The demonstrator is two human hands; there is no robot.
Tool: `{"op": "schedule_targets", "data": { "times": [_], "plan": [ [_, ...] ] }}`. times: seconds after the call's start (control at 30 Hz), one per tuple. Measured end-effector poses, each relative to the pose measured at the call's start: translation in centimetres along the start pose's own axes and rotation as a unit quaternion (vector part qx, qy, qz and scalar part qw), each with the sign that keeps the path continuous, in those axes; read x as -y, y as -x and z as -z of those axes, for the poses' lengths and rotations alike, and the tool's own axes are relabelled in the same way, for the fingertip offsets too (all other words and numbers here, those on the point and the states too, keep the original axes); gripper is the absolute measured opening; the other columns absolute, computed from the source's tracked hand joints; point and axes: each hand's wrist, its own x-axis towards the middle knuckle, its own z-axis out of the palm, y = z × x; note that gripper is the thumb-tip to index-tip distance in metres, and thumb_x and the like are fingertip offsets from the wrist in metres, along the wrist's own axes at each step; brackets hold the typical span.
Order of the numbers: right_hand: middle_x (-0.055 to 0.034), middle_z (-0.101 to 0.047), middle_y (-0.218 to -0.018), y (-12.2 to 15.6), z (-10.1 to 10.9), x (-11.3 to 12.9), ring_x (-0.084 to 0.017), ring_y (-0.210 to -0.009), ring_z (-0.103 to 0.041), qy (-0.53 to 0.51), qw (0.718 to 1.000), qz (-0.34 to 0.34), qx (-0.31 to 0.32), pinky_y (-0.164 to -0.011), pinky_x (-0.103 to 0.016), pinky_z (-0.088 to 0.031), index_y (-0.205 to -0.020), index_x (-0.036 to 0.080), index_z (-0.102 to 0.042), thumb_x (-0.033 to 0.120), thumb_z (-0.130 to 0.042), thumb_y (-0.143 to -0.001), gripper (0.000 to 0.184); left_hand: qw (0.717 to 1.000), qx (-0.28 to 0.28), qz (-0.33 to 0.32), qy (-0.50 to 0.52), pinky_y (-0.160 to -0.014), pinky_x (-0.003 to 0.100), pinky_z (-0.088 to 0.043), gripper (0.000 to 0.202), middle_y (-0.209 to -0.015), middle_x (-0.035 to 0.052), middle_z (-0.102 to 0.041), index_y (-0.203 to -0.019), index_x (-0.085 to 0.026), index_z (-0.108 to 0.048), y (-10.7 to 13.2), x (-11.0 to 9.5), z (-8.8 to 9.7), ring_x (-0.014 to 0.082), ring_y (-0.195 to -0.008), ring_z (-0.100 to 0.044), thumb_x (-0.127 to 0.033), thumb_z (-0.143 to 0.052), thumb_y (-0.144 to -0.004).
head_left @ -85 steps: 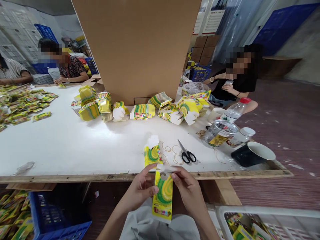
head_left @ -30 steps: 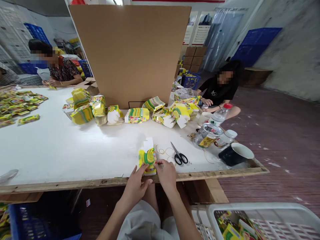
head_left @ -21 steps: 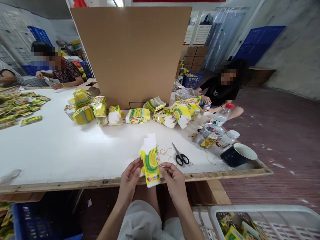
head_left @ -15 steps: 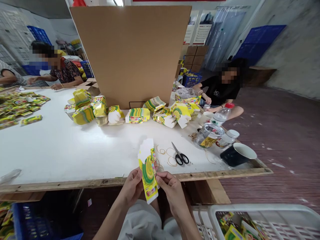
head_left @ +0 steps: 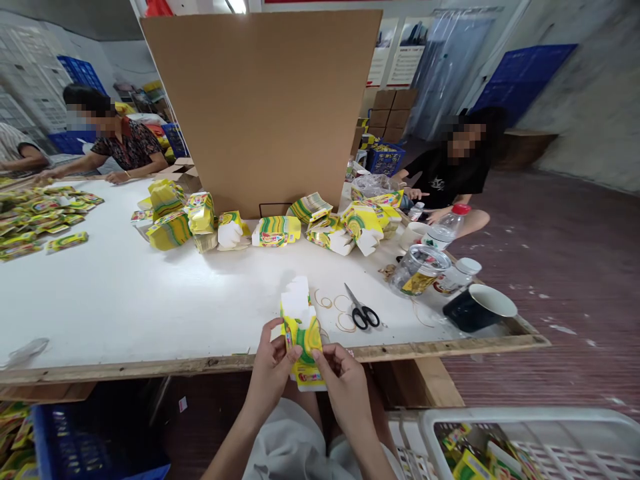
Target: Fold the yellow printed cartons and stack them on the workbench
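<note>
My left hand [head_left: 270, 373] and my right hand [head_left: 346, 385] both grip a stack of flat yellow-and-green cartons [head_left: 302, 337] with white flaps at its top. I hold the stack upright just in front of the near wooden edge of the white table [head_left: 115, 300]. My left thumb and fingers pinch its left side, and my right fingers curl round its lower right corner. Rubber bands [head_left: 336, 307] and black-handled scissors [head_left: 363, 310] lie on the table just beyond my hands.
Bundles of the same cartons [head_left: 260, 223] line the foot of a tall cardboard sheet [head_left: 265, 100]. At the right stand a clear jar [head_left: 419, 269], a water bottle [head_left: 447, 227] and a dark cup [head_left: 477, 308]. Other people sit at the far left and right. A white crate [head_left: 520, 443] is at lower right.
One carton held over my lap was added to the stack on the table. Both hands then lifted the stack, tilted it, and now hold it upright at the table edge.
</note>
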Motion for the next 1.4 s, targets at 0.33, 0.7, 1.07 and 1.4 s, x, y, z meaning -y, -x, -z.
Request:
{"op": "schedule_targets", "data": {
  "times": [0.33,0.7,1.07,1.4],
  "plan": [
    [-0.0050,-0.064,-0.102,-1.3,2.4,2.0,-0.018,-0.084,-0.062,-0.024,0.993,0.050,0.109,-0.076,-0.030,-0.052,-0.125,0.024,-0.054,0.040,-0.062,-0.087,0.042,0.986,0.166,0.032,-0.008,-0.084,0.034,-0.051,0.055,-0.105,0.0097,-0.070,-0.135,-0.026,-0.034,1.3,-2.6,0.4,0.0241,-0.096,-0.068,-0.030,-0.063,-0.088],
    [0.0026,-0.051,-0.068,-1.2,3.8,3.3,-0.014,-0.066,-0.048,0.078,0.984,0.067,0.147,-0.061,-0.023,-0.041,-0.075,0.020,-0.058,0.045,-0.055,-0.091,0.029,0.970,0.220,0.088,0.053,-0.077,0.030,-0.051,0.070,-0.094,0.0046,-0.071,-0.137,-0.031,-0.028,2.0,-2.3,0.4,0.0210,-0.088,-0.069,-0.029,-0.072,-0.082],
    [0.0018,-0.057,-0.063,-1.5,4.4,3.1,-0.016,-0.063,-0.054,0.044,0.993,0.033,0.101,-0.063,-0.027,-0.046,-0.112,0.019,-0.067,0.054,-0.057,-0.087,0.044,0.977,0.179,0.048,-0.102,-0.081,0.032,-0.051,0.057,-0.091,0.0071,-0.071,-0.139,-0.023,-0.045,1.5,-1.4,0.7,0.0214,-0.086,-0.066,-0.032,-0.065,-0.086],
    [0.0002,-0.058,-0.067,-1.3,4.3,3.7,-0.017,-0.066,-0.053,0.079,0.989,0.008,0.121,-0.063,-0.027,-0.045,-0.107,0.018,-0.073,0.046,-0.065,-0.081,0.039,0.981,0.172,0.050,-0.069,-0.086,0.037,-0.050,0.066,-0.107,0.0113,-0.071,-0.147,-0.024,-0.037,1.8,-2.0,0.1,0.0247,-0.096,-0.065,-0.034,-0.063,-0.088]
  ]
}}
